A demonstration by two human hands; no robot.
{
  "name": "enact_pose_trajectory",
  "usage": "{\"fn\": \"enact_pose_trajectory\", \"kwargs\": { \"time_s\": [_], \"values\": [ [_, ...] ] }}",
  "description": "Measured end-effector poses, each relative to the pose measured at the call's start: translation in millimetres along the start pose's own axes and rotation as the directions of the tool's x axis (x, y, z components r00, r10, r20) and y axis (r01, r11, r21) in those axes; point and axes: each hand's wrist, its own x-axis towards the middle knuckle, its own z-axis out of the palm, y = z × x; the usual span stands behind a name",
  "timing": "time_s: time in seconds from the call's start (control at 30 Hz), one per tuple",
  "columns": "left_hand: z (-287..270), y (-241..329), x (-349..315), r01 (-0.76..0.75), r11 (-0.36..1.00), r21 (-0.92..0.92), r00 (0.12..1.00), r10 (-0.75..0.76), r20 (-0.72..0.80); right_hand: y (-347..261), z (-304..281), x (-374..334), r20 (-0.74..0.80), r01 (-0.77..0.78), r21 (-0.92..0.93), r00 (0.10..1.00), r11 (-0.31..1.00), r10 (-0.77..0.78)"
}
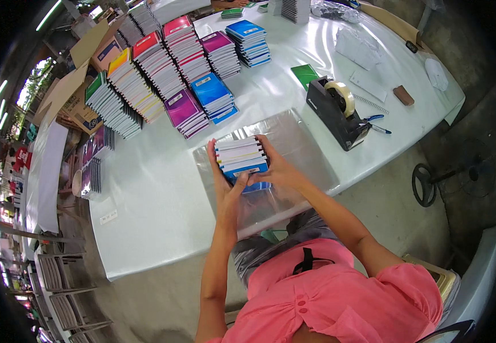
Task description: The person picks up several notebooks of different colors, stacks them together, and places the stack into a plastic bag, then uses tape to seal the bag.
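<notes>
While our left hand (225, 187) grips the left side of a small stack of notebooks (241, 153), our right hand (280, 169) clasps its right side, both thumbs by the blue cover facing us. We have the stack over a clear plastic sheet (312, 171) near the edge of the white table (145, 211); whether it rests there, we cannot tell. To its right we see a black tape dispenser (329, 117)
</notes>
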Motion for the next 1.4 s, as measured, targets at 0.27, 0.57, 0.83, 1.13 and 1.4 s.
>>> {"fn": "enact_pose_trajectory", "kwargs": {
  "time_s": [0.27,0.57,0.83,1.13,1.4],
  "values": [
    [-33,-19,-22,0.093,0.990,0.105,0.994,-0.098,0.049,-12,-28,0,0.189,0.036,-0.355,0.981,0.934,0.033],
    [-39,-19,-30,0.204,0.962,0.182,0.978,-0.209,0.010,-17,-15,-12,0.187,0.037,-0.347,0.982,0.937,0.031],
    [-24,-1,20,0.453,0.871,0.188,0.891,-0.450,-0.060,-40,-25,16,-0.042,-0.364,-0.160,0.931,0.918,0.362],
    [-19,-31,17,0.553,0.799,0.236,0.832,-0.543,-0.112,12,-46,3,-0.175,-0.236,-0.728,0.972,0.644,0.157],
    [-20,-29,17,0.555,0.817,0.156,0.829,-0.559,-0.020,17,-45,-9,-0.193,-0.175,-0.626,0.979,0.760,0.067]
  ]
}}
